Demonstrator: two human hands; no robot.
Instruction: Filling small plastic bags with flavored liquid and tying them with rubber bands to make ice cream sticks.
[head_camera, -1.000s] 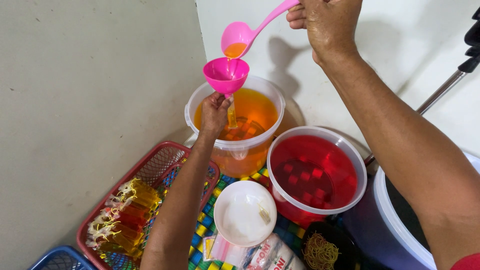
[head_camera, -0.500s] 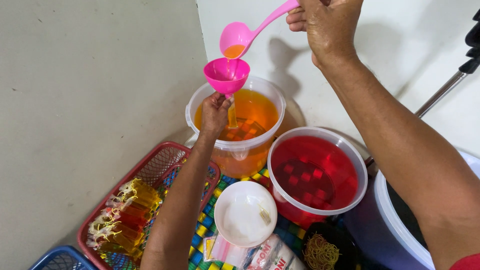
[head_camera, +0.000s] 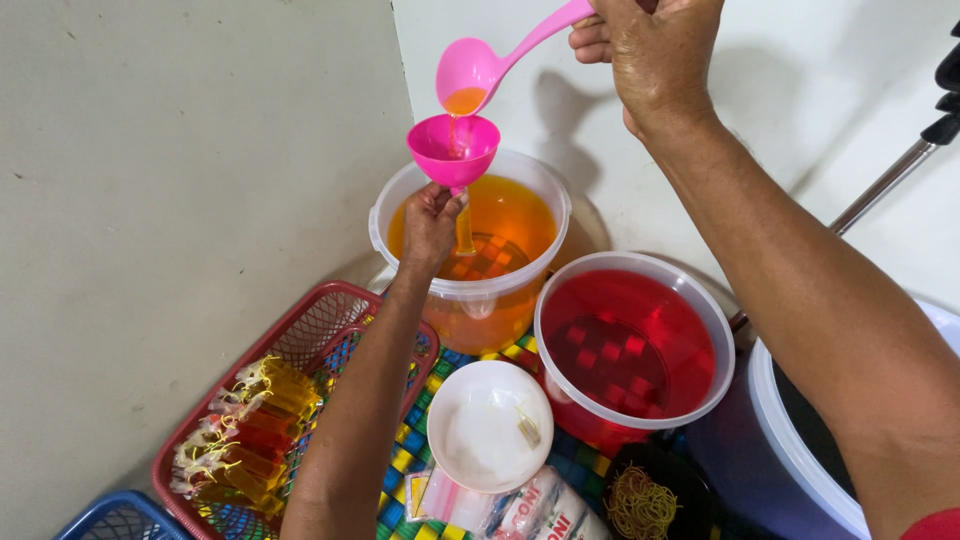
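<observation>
Left hand (head_camera: 432, 222): its grip is closed around the stem of the pink funnel (head_camera: 453, 149), just above it.
Orange bucket (head_camera: 470, 250): right under that grip.
Right hand (head_camera: 655, 50): grip tight on the pink ladle (head_camera: 470, 75), pouring orange juice into the funnel.

I see the ladle (head_camera: 470, 75) now tipped lower over the funnel (head_camera: 453, 148), its orange liquid running down in a thin stream where before it sat level above it.
</observation>
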